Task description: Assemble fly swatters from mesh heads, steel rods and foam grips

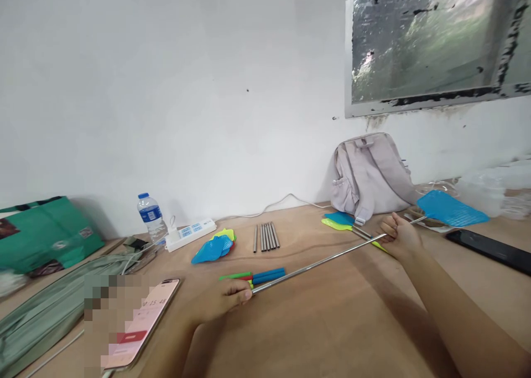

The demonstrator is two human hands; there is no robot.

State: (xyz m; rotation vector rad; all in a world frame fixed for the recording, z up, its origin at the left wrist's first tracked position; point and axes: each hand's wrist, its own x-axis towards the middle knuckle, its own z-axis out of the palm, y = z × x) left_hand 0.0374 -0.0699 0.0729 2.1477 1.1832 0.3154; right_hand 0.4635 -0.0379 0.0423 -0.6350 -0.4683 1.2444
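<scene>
A fly swatter with a blue head (452,208) and a long extended metal rod (315,264) stretches between my two hands above the table. My left hand (222,300) is closed around the rod's near left end, and the fingers hide the tip. Farther right, my right hand (399,237) grips the rod a short way below the blue head. Behind my left hand lie blue plastic handles (269,276) with a green handle (235,276) and red and yellow ones partly covered. Beyond my right hand, a yellow-green swatter head (337,224) overlaps a blue one (340,217).
Short metal tubes (269,237) lie in a row, right of loose swatter heads (213,248). A power strip (191,233), water bottle (151,217) and backpack (371,173) stand along the wall. Phones lie at left (143,325) and right (492,249); a green bag (50,234) sits far left.
</scene>
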